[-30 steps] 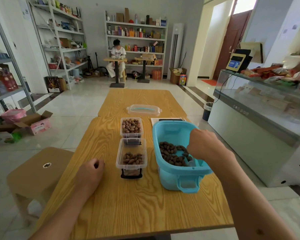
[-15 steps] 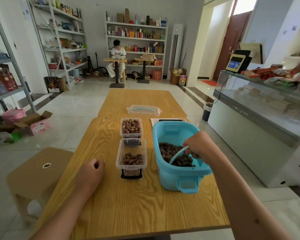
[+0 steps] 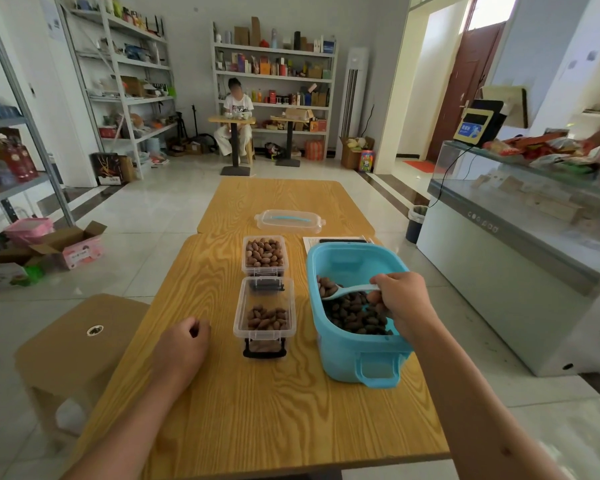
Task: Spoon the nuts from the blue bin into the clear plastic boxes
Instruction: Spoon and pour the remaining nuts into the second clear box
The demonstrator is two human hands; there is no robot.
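A blue bin [image 3: 350,355] holding dark brown nuts [image 3: 357,315] stands on the right of the wooden table [image 3: 257,410]. My right hand [image 3: 404,301] grips a pale spoon [image 3: 343,292] over the bin; its bowl holds a few nuts and points left. Two clear plastic boxes stand left of the bin: the near box [image 3: 264,315] is partly filled, the far box [image 3: 264,255] is heaped with nuts. My left hand [image 3: 182,344] rests on the table as a loose fist, left of the near box.
A clear lid with a blue strip [image 3: 289,220] lies on the farther table. A sheet of paper [image 3: 314,241] lies behind the bin. A wooden stool [image 3: 80,341] stands at the left, a glass counter [image 3: 520,244] at the right. A person sits at a far table [image 3: 236,116].
My right hand has lifted the spoon out of the nuts, turning it so the loaded bowl rises toward the bin's left side. My left hand has stayed put.
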